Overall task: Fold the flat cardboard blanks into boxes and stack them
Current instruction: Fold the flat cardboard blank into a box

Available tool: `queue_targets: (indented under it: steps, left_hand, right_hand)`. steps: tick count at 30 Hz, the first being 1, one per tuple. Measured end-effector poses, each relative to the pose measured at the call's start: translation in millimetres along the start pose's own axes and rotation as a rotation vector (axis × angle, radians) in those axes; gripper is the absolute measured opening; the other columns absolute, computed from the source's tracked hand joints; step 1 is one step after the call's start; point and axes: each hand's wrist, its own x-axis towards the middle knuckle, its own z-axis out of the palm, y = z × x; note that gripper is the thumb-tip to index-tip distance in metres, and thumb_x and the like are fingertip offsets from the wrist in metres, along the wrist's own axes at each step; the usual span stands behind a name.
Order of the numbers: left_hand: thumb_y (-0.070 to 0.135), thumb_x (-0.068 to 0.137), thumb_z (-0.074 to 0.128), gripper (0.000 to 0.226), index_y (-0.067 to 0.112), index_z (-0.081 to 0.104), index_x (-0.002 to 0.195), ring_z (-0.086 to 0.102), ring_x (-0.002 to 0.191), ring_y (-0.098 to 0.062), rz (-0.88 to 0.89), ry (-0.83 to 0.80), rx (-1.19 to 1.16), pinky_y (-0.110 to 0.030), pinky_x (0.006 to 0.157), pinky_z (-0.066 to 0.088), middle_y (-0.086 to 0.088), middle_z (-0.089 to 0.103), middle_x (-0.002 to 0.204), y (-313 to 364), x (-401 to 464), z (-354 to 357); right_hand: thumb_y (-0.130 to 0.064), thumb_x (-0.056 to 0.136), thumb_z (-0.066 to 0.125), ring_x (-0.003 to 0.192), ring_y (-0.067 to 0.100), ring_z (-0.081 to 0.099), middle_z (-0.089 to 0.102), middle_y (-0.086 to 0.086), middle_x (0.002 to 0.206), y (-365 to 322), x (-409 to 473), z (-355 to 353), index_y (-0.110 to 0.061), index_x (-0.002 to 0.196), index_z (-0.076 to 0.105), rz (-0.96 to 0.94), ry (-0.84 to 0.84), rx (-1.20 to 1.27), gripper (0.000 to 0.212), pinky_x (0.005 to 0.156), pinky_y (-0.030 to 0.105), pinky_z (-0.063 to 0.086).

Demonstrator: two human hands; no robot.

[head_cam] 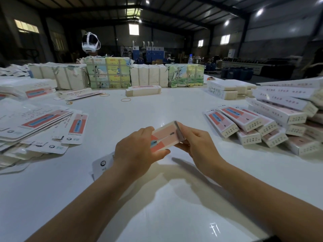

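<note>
Pinching box with both hands' fingers, flat blanks left, folded boxes right

A: Entry, head view. Wearer's body in frame: two forearms, left hand and right hand.

B: Clothing?

A: No sleeves showing; both forearms bare all the way to the bottom edge. No gloves. No rings or watch discernible.

B: Nails?

A: Short where visible on the left thumb; motion blur prevents finer detail.

B: Anything else of the wearer?

A: A dark patch at the lower right corner, beside the right arm. Cannot identify it.
</note>
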Motion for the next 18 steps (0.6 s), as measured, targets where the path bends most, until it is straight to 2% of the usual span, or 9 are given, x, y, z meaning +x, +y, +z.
queue_targets:
  steps: [2,4,6,9,11,15,17,18]
  left_hand:
    - [0.068,0.075,0.057,0.064,0.026,0.046,0.121,0.046,0.078,-0.009,0.013,-0.004,0.028,-0.028,0.072,0.052,0.008,0.059,0.11,1.0,-0.3,0.3]
    - [0.069,0.075,0.056,0.065,0.026,0.046,0.123,0.046,0.079,-0.008,0.033,0.01,0.034,-0.025,0.069,0.048,0.008,0.059,0.111,1.7,-0.6,0.2]
    - [0.068,0.074,0.057,0.065,0.027,0.047,0.124,0.053,0.083,-0.01,0.052,0.041,0.01,-0.023,0.068,0.044,0.008,0.061,0.112,1.9,-1.1,-0.6]
    - [0.066,0.074,0.059,0.066,0.026,0.048,0.125,0.059,0.089,-0.013,0.073,0.056,-0.003,-0.025,0.07,0.047,0.007,0.062,0.114,2.2,-2.0,-1.5]
    - [0.064,0.073,0.062,0.068,0.023,0.05,0.126,0.061,0.09,-0.017,0.085,0.075,0.004,-0.029,0.072,0.05,0.004,0.063,0.114,2.7,-2.3,-1.9]
    - [0.06,0.069,0.07,0.074,0.016,0.055,0.126,0.063,0.088,-0.024,0.096,0.088,0.061,-0.035,0.07,0.052,-0.002,0.066,0.109,6.3,-2.5,-4.6]
    - [0.057,0.065,0.076,0.072,0.01,0.061,0.118,0.064,0.077,-0.026,0.124,0.073,0.111,-0.036,0.06,0.053,-0.006,0.069,0.097,7.6,-2.5,-5.0]
    - [0.056,0.062,0.079,0.071,0.008,0.063,0.113,0.064,0.071,-0.026,0.139,0.072,0.134,-0.035,0.055,0.053,-0.007,0.07,0.091,8.2,-2.6,-5.1]
  right_hand:
    - [-0.017,0.096,0.053,0.098,0.024,0.068,0.072,0.011,0.1,-1.4,1.1,-1.7,-0.015,0.102,0.071,0.021,0.013,0.058,0.02,0.087,0.032,0.056]
    - [-0.013,0.095,0.054,0.098,0.024,0.069,0.072,0.012,0.101,-1.8,1.0,-3.6,-0.014,0.111,0.069,0.021,0.04,0.114,0.022,0.087,0.034,0.056]
    - [-0.016,0.095,0.053,0.096,0.024,0.069,0.073,0.01,0.098,-2.4,1.0,-4.8,-0.017,0.107,0.07,-0.004,0.045,0.145,0.021,0.082,0.032,0.058]
    - [-0.021,0.095,0.052,0.096,0.022,0.07,0.074,0.007,0.096,-1.6,0.7,-5.4,-0.026,0.096,0.075,-0.026,0.033,0.141,0.024,0.08,0.03,0.058]
    - [-0.02,0.096,0.051,0.095,0.018,0.07,0.075,0.002,0.095,-2.1,-1.0,-3.2,-0.037,0.084,0.077,-0.047,0.021,0.103,0.034,0.077,0.026,0.057]
    - [-0.005,0.097,0.047,0.092,0.01,0.069,0.074,-0.011,0.09,-2.4,-1.8,-3.4,-0.05,0.075,0.073,-0.106,0.029,-0.015,0.057,0.073,0.019,0.055]
    - [-0.001,0.095,0.044,0.094,0.008,0.067,0.072,-0.021,0.088,0.3,-1.6,-5.1,-0.05,0.077,0.072,-0.138,0.058,-0.15,0.059,0.078,0.021,0.055]
    - [-0.002,0.095,0.042,0.096,0.007,0.066,0.071,-0.024,0.089,1.5,-1.5,-5.0,-0.045,0.086,0.073,-0.146,0.083,-0.202,0.053,0.082,0.022,0.054]
